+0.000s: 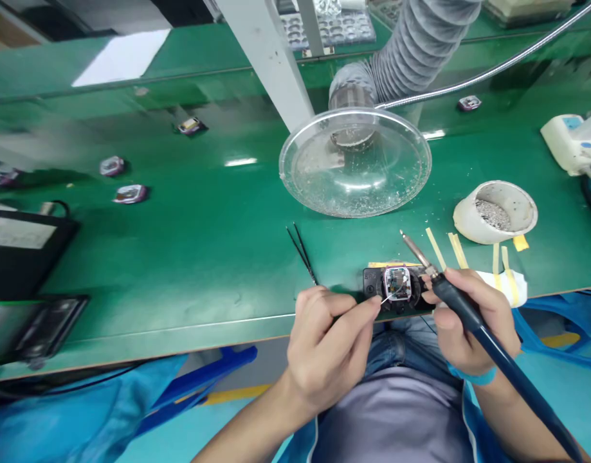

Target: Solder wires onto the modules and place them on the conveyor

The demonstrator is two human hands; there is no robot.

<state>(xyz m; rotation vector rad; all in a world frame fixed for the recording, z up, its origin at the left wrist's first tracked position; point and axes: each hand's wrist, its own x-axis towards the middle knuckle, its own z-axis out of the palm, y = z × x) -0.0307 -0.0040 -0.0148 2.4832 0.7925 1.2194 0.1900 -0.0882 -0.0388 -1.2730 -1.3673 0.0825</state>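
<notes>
My left hand [328,344] pinches a thin silver wire, probably solder [386,299], whose end reaches a small circuit board in a clear square frame [397,284]. That frame sits in a black holder [372,281] on the green bench mat [203,257]. My right hand [469,341] grips a dark blue soldering iron [510,366] like a pen. Its metal tip points away from me, above and to the right of the board, without touching it. Fine black tweezers [301,247] lie just beyond my left fingers.
A clear round fume hood [355,186] on a ribbed grey hose stands beyond the holder. To the right are yellow tape strips [435,247] and a white bowl of metal shavings [469,222]. Several small components lie far left, beside black equipment [20,251].
</notes>
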